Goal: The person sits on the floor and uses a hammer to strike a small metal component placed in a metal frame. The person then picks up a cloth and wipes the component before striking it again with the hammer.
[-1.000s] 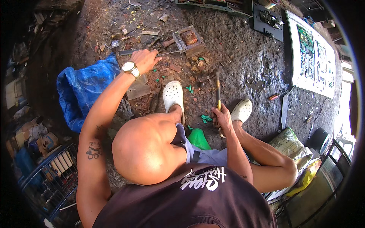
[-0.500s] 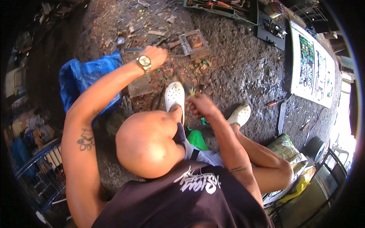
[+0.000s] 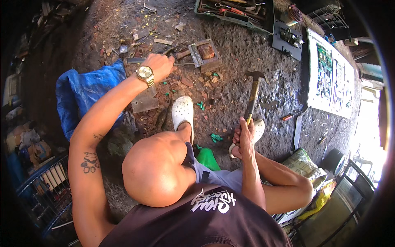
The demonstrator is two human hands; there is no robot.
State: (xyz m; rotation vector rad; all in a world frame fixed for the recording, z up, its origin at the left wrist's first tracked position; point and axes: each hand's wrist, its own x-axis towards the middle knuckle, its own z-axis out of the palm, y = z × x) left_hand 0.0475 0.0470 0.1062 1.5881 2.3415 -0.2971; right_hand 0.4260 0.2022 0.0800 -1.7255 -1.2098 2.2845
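My right hand is wrapped round the lower handle of a claw hammer, its head up and away from me over the dirt floor. My left hand, a gold watch on its wrist, is closed low over the ground on a flat metal bar. A thin end of metal sticks out on the hand's right side, reaching toward a small block with a ridged, copper-coloured middle. The hidden stretch under my fingers cannot be seen. A brown wooden-looking piece leans against the block.
A blue tarp-like sack lies beside my left arm. An open toolbox stands at the far side. To the right are a white panel with a circuit board, a screwdriver and a long blade. Scraps litter the ground.
The hammer has swung right and away from my left hand, from a blur near my shoe to over the open floor. My left hand has stayed near the block.
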